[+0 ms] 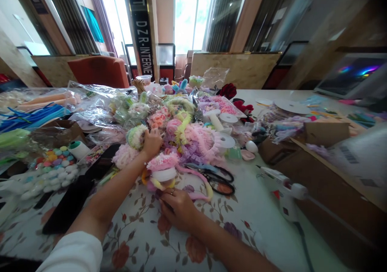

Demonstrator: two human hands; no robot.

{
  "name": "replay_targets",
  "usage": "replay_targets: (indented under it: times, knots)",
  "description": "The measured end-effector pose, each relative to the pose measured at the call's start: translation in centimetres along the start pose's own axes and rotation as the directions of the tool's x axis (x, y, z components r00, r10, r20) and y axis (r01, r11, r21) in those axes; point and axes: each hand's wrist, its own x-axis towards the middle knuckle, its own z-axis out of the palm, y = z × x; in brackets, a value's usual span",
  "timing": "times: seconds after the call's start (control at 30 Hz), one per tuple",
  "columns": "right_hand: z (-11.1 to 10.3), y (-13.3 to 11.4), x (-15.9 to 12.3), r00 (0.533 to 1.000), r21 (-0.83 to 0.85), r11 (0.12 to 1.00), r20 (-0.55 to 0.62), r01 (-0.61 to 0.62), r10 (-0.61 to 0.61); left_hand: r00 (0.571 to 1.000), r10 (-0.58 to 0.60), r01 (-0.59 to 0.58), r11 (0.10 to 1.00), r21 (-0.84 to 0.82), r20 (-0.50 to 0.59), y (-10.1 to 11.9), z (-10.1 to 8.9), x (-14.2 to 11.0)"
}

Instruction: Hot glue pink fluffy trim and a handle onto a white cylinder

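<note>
My left hand [152, 143] reaches into a heap of trims. Its fingers curl down between a pale green and cream fluffy roll [136, 137] and coral-pink trim [159, 118]; what they grip, if anything, is hidden. Lower down, close to the tablecloth, my right hand [179, 209] has its fingers pinched at a fuzzy pink and yellow strip [208, 189], which curves away to the right. Just above it, pink beaded trim [163, 162] rests on a white spool [165, 175]. Black-handled scissors [222, 181] lie right of the strip.
A white glue gun [286, 191] with a cord lies at right, beside a cardboard box [329, 199]. Pompoms [57, 169], a black phone-like slab [68, 205] and blue fuzzy stems [33, 116] are at left. Lilac ruffle [193, 153] and clear plastic bags [93, 102] fill the middle.
</note>
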Motion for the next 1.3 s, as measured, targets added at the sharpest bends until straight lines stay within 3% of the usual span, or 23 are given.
replay_targets:
  times: [0.23, 0.47, 0.57, 0.67, 0.77, 0.87, 1.03, 1.1, 1.17, 1.3]
  knots:
    - [0.1, 0.2, -0.1, 1.0, -0.032, 0.999, 0.02, -0.001, 0.002, 0.995, -0.101, 0.101, 0.995, 0.011, -0.017, 0.2, -3.5, 0.5]
    - [0.2, 0.3, -0.2, 1.0, -0.04, 0.999, 0.023, -0.015, 0.015, 0.979, -0.197, 0.195, 0.98, -0.038, -0.054, -2.0, -8.9, -0.1]
    - [0.1, 0.1, -0.2, 0.999, -0.006, 0.999, -0.007, -0.04, 0.04, 0.957, -0.251, 0.223, 0.958, -0.182, -0.147, -3.3, -11.7, -1.3]
    - [-0.1, -0.1, -0.2, 0.987, 0.044, 0.992, -0.098, -0.122, 0.125, 0.898, -0.386, 0.272, 0.864, -0.424, -0.211, -4.4, -13.4, -2.7]
    - [-0.2, -0.1, 0.1, 0.963, 0.063, 0.975, -0.155, -0.212, 0.22, 0.839, -0.533, 0.302, 0.623, -0.722, -0.11, -5.0, -13.4, -3.6]
    - [0.0, 0.4, 0.5, 0.954, 0.066, 0.964, -0.137, -0.259, 0.266, 0.796, -0.605, 0.293, 0.418, -0.86, -0.023, -4.9, -12.2, -3.9]
    - [0.4, 1.3, 1.1, 0.935, 0.127, 0.942, -0.138, -0.309, 0.326, 0.797, -0.604, 0.272, 0.363, -0.891, -0.003, -3.2, -10.0, -3.4]
    - [0.2, 1.2, 1.0, 0.908, 0.202, 0.921, -0.194, -0.332, 0.37, 0.813, -0.582, 0.26, 0.358, -0.897, 0.004, -1.9, -9.6, -3.6]
    - [-0.4, 1.2, 0.9, 0.846, 0.332, 0.873, -0.283, -0.356, 0.452, 0.841, -0.54, 0.26, 0.356, -0.897, 0.03, -0.2, -9.6, -4.4]
    - [-2.9, 1.6, 0.6, 0.636, 0.506, 0.821, -0.548, -0.267, 0.544, 0.913, -0.384, 0.305, 0.416, -0.856, 0.139, 2.9, -10.2, -7.3]
